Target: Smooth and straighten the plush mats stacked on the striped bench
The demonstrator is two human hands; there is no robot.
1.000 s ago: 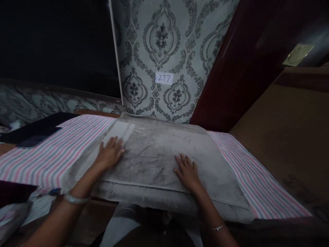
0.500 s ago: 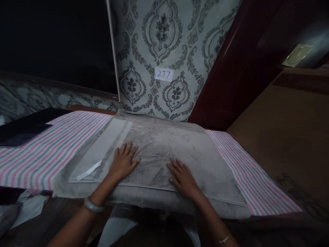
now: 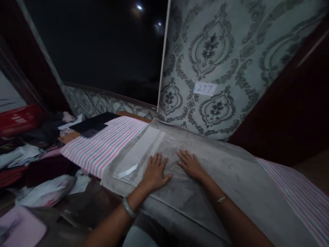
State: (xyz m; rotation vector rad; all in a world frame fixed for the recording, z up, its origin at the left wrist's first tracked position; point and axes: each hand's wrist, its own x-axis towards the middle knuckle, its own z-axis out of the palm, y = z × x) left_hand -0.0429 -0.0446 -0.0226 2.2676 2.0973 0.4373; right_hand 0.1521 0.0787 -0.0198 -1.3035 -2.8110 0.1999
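A large grey plush cloth (image 3: 226, 178), layered, lies spread over the table. My left hand (image 3: 154, 172) rests flat on it with fingers apart, just right of a paler grey strip (image 3: 140, 147) along its left side. My right hand (image 3: 190, 164) also lies palm down on the cloth, fingers stretched, a little farther right. Neither hand holds anything. A narrow white strip (image 3: 128, 171) sits on the lower end of the paler strip.
Underneath is a pink, grey and white striped cloth (image 3: 115, 144). A dark phone (image 3: 94, 131) and a larger black flat object (image 3: 100, 120) lie at the left end. Heaped clothes (image 3: 48, 188) are at far left. Patterned wall (image 3: 210, 44) and a dark screen (image 3: 102, 44) stand behind.
The view has swung left, bringing the heaped clothes into sight. My right hand has moved farther up the cloth and closer to my left hand. Both stay flat on the cloth.
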